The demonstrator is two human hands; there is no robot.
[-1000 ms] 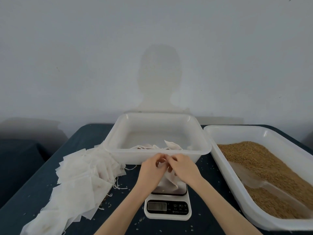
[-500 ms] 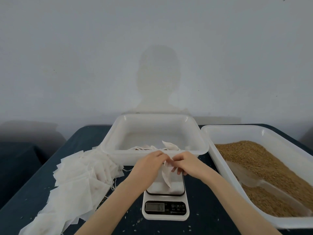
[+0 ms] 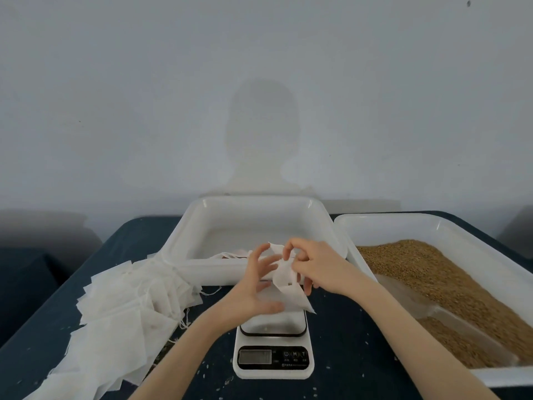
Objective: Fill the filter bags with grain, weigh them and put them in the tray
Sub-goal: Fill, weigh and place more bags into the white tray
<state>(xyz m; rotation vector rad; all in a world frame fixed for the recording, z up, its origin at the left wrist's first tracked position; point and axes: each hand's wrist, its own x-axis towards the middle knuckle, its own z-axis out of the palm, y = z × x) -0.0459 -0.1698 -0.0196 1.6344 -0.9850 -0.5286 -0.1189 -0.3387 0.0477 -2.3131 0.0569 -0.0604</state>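
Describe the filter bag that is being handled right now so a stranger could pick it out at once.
Start at the white scale in the middle of the dark table. Just above its platform, the filter bag hangs between the left hand and the right hand. Unlike the empty bags piled flat to the left, it is the only one lifted and held.

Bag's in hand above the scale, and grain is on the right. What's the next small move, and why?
Probably spread the mouth of the filter bag open. The right hand pinches its top edge and the left hand is open beside it with fingers spread. The bag hangs limp and flat above the scale, so it looks unfilled. Only then reach to the grain in the right tray.
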